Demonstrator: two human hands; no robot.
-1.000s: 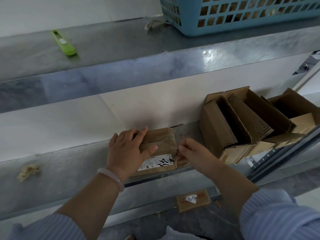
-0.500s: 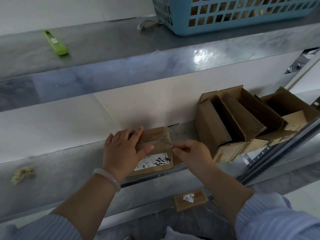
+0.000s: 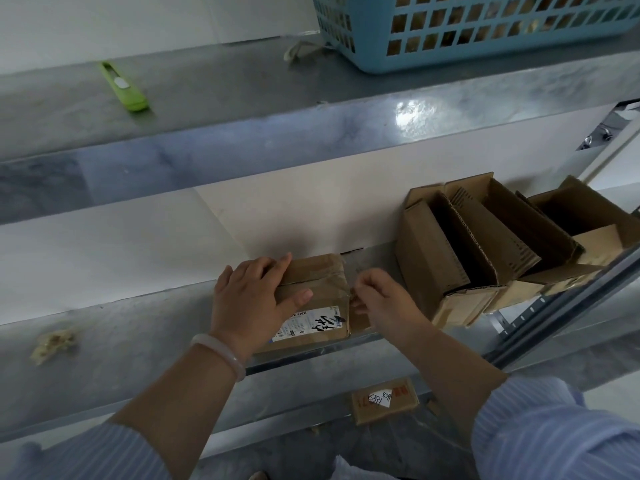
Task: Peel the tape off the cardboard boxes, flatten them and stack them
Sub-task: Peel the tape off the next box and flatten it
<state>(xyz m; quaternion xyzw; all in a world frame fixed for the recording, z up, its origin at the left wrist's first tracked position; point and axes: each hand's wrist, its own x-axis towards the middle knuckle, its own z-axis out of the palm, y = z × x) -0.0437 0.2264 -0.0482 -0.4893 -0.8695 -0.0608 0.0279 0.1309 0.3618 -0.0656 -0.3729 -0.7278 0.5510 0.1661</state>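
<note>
A taped box (image 3: pixel 311 303) sits at the front edge of the lower shelf (image 3: pixel 138 341). The left hand (image 3: pixel 249 299) rests on top of it, and the right hand (image 3: pixel 384 301) pinches tape (image 3: pixel 352 296) at its right side. Opened boxes (image 3: pixel 485 244) lean together further right. On the upper shelf (image 3: pixel 225 81), a cutter (image 3: pixel 123 86) lies left and a basket (image 3: pixel 485 29) right.

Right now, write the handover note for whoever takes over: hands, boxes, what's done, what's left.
Left hand: flat on the taped box, holding it down on the lower shelf.
Right hand: pinching tape at that box's right edge.
Opened boxes: standing to the right on the same shelf, not flattened. A small box lies lower down, near the person.
Green cutter: on the upper shelf, untouched.
Done: several boxes opened.
Left: peel this tape, flatten everything, stack.
</note>
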